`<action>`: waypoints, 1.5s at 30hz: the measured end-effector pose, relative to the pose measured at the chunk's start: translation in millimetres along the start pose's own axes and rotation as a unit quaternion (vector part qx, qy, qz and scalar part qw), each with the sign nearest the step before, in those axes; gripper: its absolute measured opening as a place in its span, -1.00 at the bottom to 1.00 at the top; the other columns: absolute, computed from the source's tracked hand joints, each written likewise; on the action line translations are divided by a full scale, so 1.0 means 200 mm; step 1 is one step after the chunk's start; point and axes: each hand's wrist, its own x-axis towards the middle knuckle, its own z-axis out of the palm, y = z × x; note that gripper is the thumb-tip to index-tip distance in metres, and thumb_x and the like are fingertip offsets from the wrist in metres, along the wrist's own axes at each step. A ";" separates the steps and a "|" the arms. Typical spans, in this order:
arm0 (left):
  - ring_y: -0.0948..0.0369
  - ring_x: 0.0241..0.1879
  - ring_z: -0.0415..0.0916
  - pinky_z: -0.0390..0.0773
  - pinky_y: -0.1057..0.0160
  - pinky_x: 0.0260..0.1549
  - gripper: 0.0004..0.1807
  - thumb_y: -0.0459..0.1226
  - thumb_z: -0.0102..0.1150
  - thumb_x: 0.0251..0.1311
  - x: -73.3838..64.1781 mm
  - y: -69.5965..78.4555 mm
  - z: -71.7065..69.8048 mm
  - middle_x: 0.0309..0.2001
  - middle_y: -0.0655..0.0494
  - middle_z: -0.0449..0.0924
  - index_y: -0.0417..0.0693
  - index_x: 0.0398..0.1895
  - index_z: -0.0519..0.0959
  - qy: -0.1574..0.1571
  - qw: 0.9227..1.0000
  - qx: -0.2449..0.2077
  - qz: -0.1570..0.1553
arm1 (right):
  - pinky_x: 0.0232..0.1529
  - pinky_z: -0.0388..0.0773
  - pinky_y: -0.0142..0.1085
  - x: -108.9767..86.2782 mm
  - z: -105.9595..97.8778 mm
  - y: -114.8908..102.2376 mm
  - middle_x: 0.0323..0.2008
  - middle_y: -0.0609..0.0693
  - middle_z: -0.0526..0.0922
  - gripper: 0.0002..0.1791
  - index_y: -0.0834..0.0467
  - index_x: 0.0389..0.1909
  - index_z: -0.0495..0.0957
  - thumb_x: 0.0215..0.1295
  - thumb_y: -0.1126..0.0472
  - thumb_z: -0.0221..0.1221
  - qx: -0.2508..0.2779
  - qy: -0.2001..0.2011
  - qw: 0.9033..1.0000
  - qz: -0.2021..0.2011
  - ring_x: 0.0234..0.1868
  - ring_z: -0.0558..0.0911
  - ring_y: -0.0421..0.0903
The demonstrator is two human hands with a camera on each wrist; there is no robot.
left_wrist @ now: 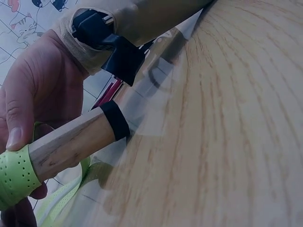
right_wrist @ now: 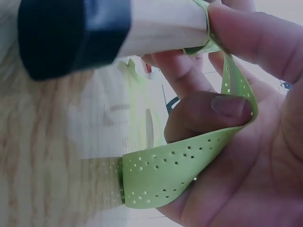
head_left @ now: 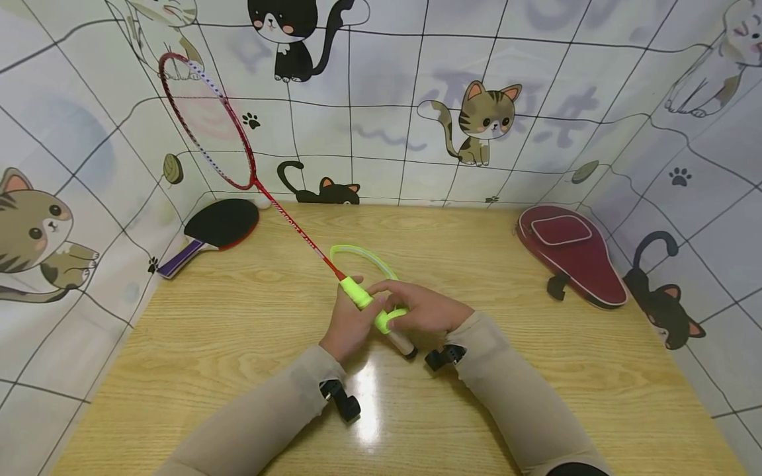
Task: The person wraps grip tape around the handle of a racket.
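A red badminton racket [head_left: 296, 231] slants up to the left, its head raised off the table. My left hand [head_left: 348, 328] grips its handle from the near left side. Neon-yellow perforated grip tape [head_left: 356, 292] is wound around the upper handle, and its loose length curls behind my hands. With the thumb at the handle, my right hand [head_left: 427, 308] holds the tape, which loops over its curled fingers in the right wrist view. Below the wrap, bare wooden handle [left_wrist: 78, 142] shows, ending in a black butt end [right_wrist: 71, 38]. The left fingers are partly hidden.
A black-and-red table tennis paddle [head_left: 223, 221] with a purple handle lies at the back left, a whitish round thing [head_left: 262, 201] partly hidden behind it. At the back right lies a maroon paddle case [head_left: 580, 258]. Cat-patterned wall covering [head_left: 381, 132] borders the wooden table [head_left: 238, 317].
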 end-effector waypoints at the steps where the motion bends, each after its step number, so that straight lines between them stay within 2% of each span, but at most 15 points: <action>1: 0.20 -0.13 0.58 0.56 0.35 -0.05 -0.21 -0.21 0.39 0.35 0.00 0.00 0.00 0.06 -0.20 0.53 -0.28 0.44 0.13 0.004 1.000 0.007 0.000 | 0.13 0.56 -0.08 0.00 0.00 0.00 0.00 -0.04 0.70 -0.27 -0.24 0.49 0.33 0.40 0.32 0.29 0.002 0.002 1.000 -0.001 0.07 0.63 -0.04; 5: 0.19 -0.10 0.55 0.55 0.34 -0.06 -0.22 -0.18 0.42 0.31 -0.01 0.01 0.00 0.04 -0.17 0.53 -0.28 0.41 0.18 0.015 0.999 0.031 0.000 | 0.14 0.54 -0.09 0.00 0.01 0.00 -0.01 -0.03 0.68 -0.27 -0.19 0.49 0.34 0.38 0.34 0.31 0.002 0.005 1.000 -0.006 0.07 0.61 -0.03; 12: 0.22 -0.30 0.48 0.53 0.35 -0.28 -0.30 -0.22 0.32 0.37 -0.01 0.02 0.00 -0.13 -0.07 0.50 -0.20 0.42 0.17 0.006 0.999 0.042 -0.012 | 0.15 0.55 -0.05 -0.01 -0.01 -0.02 0.02 -0.06 0.67 -0.26 -0.22 0.50 0.36 0.36 0.26 0.33 -0.023 0.007 1.000 0.014 0.09 0.64 -0.07; 17: 0.21 -0.29 0.45 0.51 0.31 -0.24 -0.29 -0.26 0.30 0.35 0.00 0.01 0.00 -0.11 -0.06 0.47 -0.22 0.43 0.17 0.006 0.999 0.036 -0.008 | 0.22 0.54 -0.03 -0.01 -0.02 -0.02 0.04 -0.04 0.72 -0.26 -0.13 0.54 0.34 0.39 0.32 0.26 0.001 -0.013 1.000 0.012 0.11 0.67 -0.08; 24: 0.19 -0.28 0.47 0.52 0.24 -0.16 -0.28 -0.27 0.27 0.38 0.00 0.01 0.00 -0.09 -0.10 0.49 -0.24 0.46 0.13 -0.011 0.999 0.031 -0.005 | 0.25 0.55 -0.07 -0.02 -0.02 -0.02 0.29 -0.11 0.62 -0.23 -0.15 0.60 0.28 0.44 0.30 0.24 0.029 -0.032 0.999 0.009 0.22 0.65 -0.10; 29: 0.19 -0.30 0.45 0.51 0.25 -0.18 -0.24 -0.23 0.31 0.36 0.00 0.01 0.00 -0.17 -0.06 0.49 -0.24 0.47 0.12 -0.009 0.999 0.039 -0.010 | 0.22 0.57 -0.09 -0.02 -0.02 -0.02 0.13 -0.09 0.70 -0.23 -0.15 0.58 0.29 0.42 0.34 0.24 0.009 -0.021 1.000 0.000 0.11 0.69 -0.12; 36: 0.17 -0.15 0.49 0.52 0.24 -0.09 -0.19 -0.17 0.38 0.32 -0.01 0.02 0.00 -0.01 -0.10 0.48 -0.24 0.46 0.15 0.010 0.998 0.057 -0.012 | 0.12 0.60 -0.10 -0.02 -0.01 -0.04 -0.06 -0.08 0.74 -0.26 -0.14 0.52 0.34 0.38 0.35 0.26 -0.004 -0.001 1.000 -0.009 -0.03 0.71 -0.09; 40: 0.17 -0.19 0.48 0.51 0.24 -0.12 -0.21 -0.20 0.36 0.32 -0.01 0.02 0.00 -0.06 -0.10 0.50 -0.23 0.46 0.15 0.010 0.998 0.062 -0.009 | 0.09 0.60 -0.13 -0.02 -0.02 -0.04 -0.02 -0.10 0.73 -0.26 -0.16 0.52 0.37 0.37 0.32 0.29 -0.018 0.004 1.000 -0.004 0.01 0.68 -0.09; 45: 0.19 -0.22 0.46 0.51 0.26 -0.14 -0.22 -0.23 0.32 0.35 -0.01 0.03 0.00 -0.08 -0.08 0.48 -0.25 0.47 0.11 0.004 0.998 0.062 -0.006 | 0.15 0.59 -0.10 -0.02 -0.02 -0.02 0.16 -0.12 0.69 -0.24 -0.17 0.55 0.35 0.39 0.35 0.26 -0.014 -0.004 1.000 -0.005 0.13 0.66 -0.10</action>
